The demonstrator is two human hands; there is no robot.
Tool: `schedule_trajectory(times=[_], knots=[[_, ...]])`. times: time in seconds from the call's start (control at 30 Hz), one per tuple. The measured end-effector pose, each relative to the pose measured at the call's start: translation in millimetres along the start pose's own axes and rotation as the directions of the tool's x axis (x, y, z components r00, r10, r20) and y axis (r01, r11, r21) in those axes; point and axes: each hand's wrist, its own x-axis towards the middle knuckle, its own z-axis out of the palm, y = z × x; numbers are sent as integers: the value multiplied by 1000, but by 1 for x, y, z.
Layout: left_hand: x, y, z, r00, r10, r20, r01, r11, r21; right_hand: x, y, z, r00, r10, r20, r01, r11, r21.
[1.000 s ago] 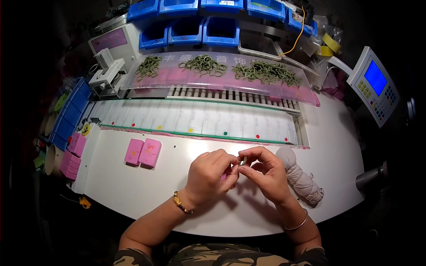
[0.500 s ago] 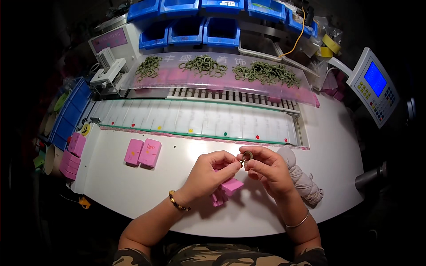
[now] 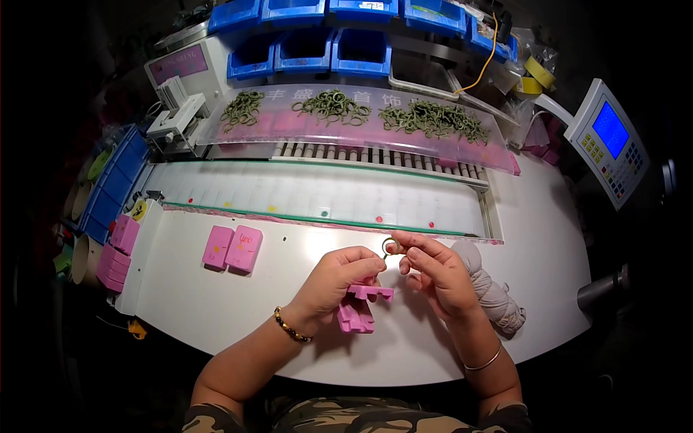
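Observation:
A small olive-green ring (image 3: 390, 247) is pinched by its stem between the thumb and forefinger of my left hand (image 3: 333, 283). Under those fingers sit two pink mold pieces, a thinner upper one (image 3: 372, 292) and a blockier lower one (image 3: 356, 317); the left hand's lower fingers, partly hidden, seem to hold them. My right hand (image 3: 440, 278) is at the ring's right side with its fingers apart. Its forefinger tip is at the ring's rim, though I cannot tell whether it touches.
Two pink blocks (image 3: 244, 250) lie left on the white table (image 3: 216, 310). A grey cloth bundle (image 3: 494, 296) lies by my right forearm. Beyond runs a track of white plates (image 3: 303, 189); above it, a clear shelf (image 3: 281, 133) carries piles of green rings (image 3: 433, 119). A control panel (image 3: 610, 141) stands right.
The ring has moved slightly left and up, and my right fingers have loosened around it. The pink pieces have tilted and show more of their cut-outs. The white plates have slid left.

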Motion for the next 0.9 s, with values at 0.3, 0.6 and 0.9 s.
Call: schedule_trajectory(times=[0.3,0.6,0.9], knots=[[-1,-1,1,999,-40,-19,39,999,-34,-1,4,1,999,-4,-34,3,1000,-21],[1,-5,1,985,154,-83,-144,983,117,1,6,0,999,-10,-31,8,999,-54],[2,23,-10,986,162,-34,-132,894,429,2,7,-1,996,1,-84,-1,1000,-5]])
